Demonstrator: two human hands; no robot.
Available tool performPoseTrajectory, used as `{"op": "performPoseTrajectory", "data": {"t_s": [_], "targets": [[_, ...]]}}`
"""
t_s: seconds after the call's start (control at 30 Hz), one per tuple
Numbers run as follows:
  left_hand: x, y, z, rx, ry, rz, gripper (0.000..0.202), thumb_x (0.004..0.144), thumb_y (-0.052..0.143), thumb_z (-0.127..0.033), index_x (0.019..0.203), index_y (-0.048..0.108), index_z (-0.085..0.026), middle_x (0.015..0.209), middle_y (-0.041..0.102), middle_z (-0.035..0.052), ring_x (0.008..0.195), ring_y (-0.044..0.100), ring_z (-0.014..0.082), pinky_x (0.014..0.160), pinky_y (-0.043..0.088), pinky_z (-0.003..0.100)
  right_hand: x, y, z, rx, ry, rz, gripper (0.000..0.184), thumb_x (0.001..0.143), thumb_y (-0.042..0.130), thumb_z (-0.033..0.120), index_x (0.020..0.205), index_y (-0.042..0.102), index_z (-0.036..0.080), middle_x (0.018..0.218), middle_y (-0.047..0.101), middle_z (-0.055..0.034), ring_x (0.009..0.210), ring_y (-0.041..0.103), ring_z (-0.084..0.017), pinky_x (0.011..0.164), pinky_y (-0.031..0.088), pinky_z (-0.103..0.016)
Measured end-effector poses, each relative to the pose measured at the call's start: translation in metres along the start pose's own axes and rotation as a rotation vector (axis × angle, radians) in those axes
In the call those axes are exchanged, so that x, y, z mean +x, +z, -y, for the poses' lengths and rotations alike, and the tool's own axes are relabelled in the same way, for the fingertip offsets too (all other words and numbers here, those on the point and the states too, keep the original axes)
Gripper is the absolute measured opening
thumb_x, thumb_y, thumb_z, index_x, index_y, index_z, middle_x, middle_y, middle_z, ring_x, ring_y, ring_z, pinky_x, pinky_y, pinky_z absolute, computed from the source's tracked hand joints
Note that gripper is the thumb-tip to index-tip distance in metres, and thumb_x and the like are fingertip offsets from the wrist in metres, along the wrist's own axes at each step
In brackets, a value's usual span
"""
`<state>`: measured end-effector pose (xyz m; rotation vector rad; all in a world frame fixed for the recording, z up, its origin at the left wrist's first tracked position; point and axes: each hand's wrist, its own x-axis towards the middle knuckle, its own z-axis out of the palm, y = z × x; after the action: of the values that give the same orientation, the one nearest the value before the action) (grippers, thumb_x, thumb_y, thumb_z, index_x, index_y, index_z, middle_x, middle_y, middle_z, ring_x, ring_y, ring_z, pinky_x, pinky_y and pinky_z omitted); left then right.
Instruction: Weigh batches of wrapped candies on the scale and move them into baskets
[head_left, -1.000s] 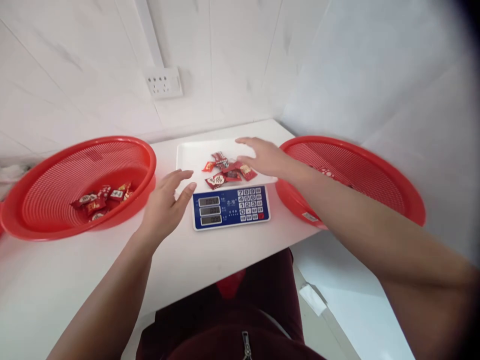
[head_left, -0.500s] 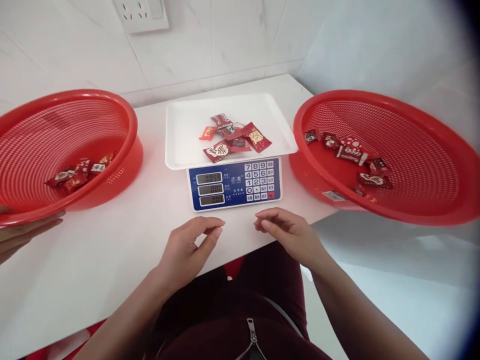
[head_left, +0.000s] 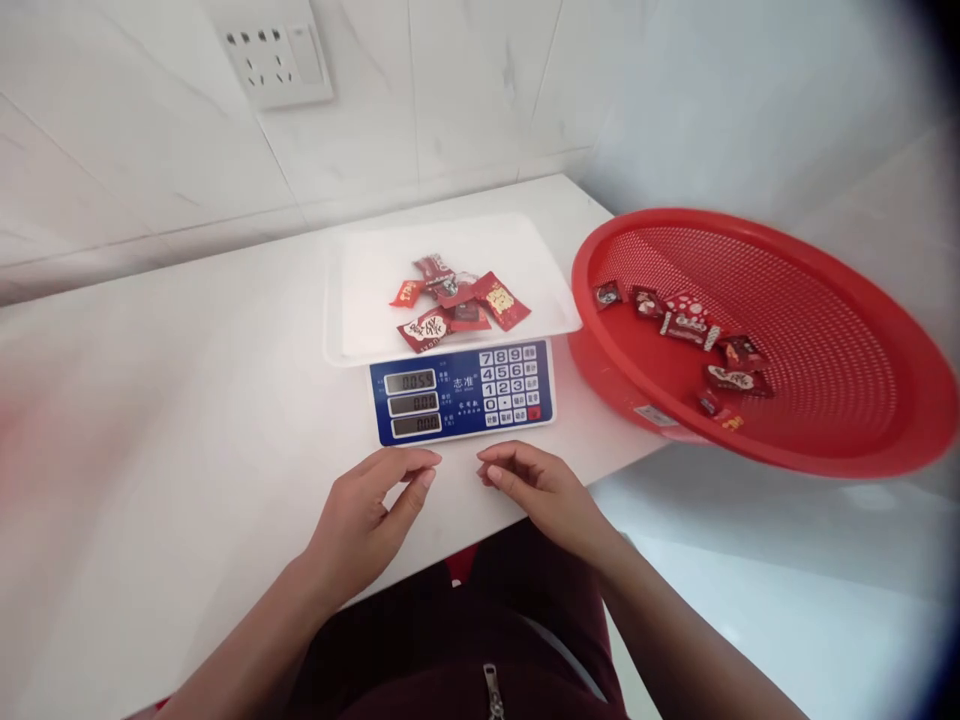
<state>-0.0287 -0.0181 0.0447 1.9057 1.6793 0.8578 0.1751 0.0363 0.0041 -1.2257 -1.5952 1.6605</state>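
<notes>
My left hand and my right hand rest side by side on the white table's near edge, fingers loosely curled, nothing in either. Just beyond them stands a digital scale with a blue keypad front and lit displays. Its white tray carries several red wrapped candies. Neither hand touches the scale.
A large red mesh basket sits at the right, overhanging the table edge, with several wrapped candies in it. A wall socket is at the back. A faint red blur shows at the far left of the white table.
Both hands drew back from the scale tray to the near table edge. The left red basket with its candies, touched by another person's hand, has left the view.
</notes>
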Motion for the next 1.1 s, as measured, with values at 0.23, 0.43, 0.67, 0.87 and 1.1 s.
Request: {"op": "performPoseTrajectory", "data": {"t_s": [0.23, 0.43, 0.67, 0.87, 1.1], "targets": [[0.043, -0.024, -0.006, 0.34, 0.345, -0.139, 0.028, 0.086, 0.051, -0.029, 0.113, 0.055, -0.021, 0.114, 0.062, 0.0046, 0.113, 0.05, 0.0197, 0.095, 0.045, 0.034, -0.003, -0.013, 0.029, -0.17, -0.132, 0.034, 0.02, 0.084, 0.053, 0.033, 0.098, 0.062, 0.022, 0.09, 0.067, -0.0025, 0.084, 0.062, -0.015, 0.078, 0.049, -0.03], [0.094, -0.04, -0.012, 0.545, 0.259, 0.182, 0.057, 0.087, 0.036, -0.054, 0.135, 0.037, -0.022, 0.136, 0.047, 0.0043, 0.134, 0.025, 0.0272, 0.108, 0.027, 0.05, -0.015, -0.027, 0.038, -0.146, -0.15, -0.005, 0.02, 0.085, 0.052, 0.032, 0.099, 0.062, 0.022, 0.09, 0.068, -0.0026, 0.084, 0.063, -0.015, 0.079, 0.05, -0.029], [0.107, -0.045, 0.0, 0.575, 0.091, 0.175, 0.057, 0.089, 0.024, -0.055, 0.136, 0.036, -0.024, 0.137, 0.047, 0.0035, 0.134, 0.027, 0.0257, 0.11, 0.021, 0.049, -0.031, -0.03, 0.028, -0.167, -0.096, -0.002, 0.022, 0.085, 0.052, 0.032, 0.102, 0.062, 0.023, 0.093, 0.068, -0.0024, 0.087, 0.063, -0.015, 0.078, 0.05, -0.028], [0.12, -0.036, -0.009, 0.6, 0.159, 0.155, 0.056, 0.089, 0.025, -0.055, 0.131, 0.042, -0.022, 0.14, 0.042, 0.0034, 0.135, 0.024, 0.0245, 0.111, 0.02, 0.047, -0.032, -0.028, 0.032, -0.171, -0.096, 0.018, 0.022, 0.085, 0.051, 0.033, 0.103, 0.062, 0.024, 0.094, 0.068, -0.0021, 0.088, 0.063, -0.015, 0.077, 0.05, -0.027], [0.108, -0.071, 0.004, 0.672, 0.036, 0.002, 0.052, 0.09, 0.026, -0.051, 0.126, 0.049, -0.02, 0.137, 0.046, 0.0062, 0.133, 0.03, 0.0261, 0.109, 0.026, 0.045, -0.039, -0.024, 0.035, -0.25, -0.116, 0.052, 0.024, 0.085, 0.051, 0.034, 0.104, 0.062, 0.025, 0.096, 0.067, -0.0024, 0.088, 0.062, -0.016, 0.074, 0.051, -0.027]]}}
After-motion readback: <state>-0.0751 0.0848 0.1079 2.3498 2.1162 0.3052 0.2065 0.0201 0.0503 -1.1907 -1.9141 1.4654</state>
